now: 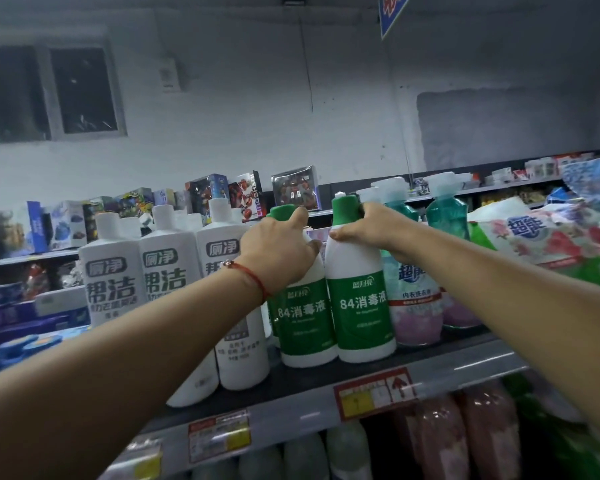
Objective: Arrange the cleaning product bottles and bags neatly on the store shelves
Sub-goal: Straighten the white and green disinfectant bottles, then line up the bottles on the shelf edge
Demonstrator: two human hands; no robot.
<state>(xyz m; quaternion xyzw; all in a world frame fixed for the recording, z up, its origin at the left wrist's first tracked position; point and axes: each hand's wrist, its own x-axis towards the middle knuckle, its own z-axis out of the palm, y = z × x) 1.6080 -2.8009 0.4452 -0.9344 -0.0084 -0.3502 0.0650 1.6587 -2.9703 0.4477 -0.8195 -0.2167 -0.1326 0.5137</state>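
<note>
This was a small shop. A metal shelf (361, 386) carried price tags (374, 393) along its front edge and rows of identical cleaning bottles (115, 271) faced outward. Behind it, another aisle's shelf held boxed toys (295, 188), and a blue-and-red sale sign (392, 10) hung from above.

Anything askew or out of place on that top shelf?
Nothing spilled or damaged. The white toilet-cleaner bottles stand further forward than the two green-labelled disinfectant bottles, so the row steps back.
</note>
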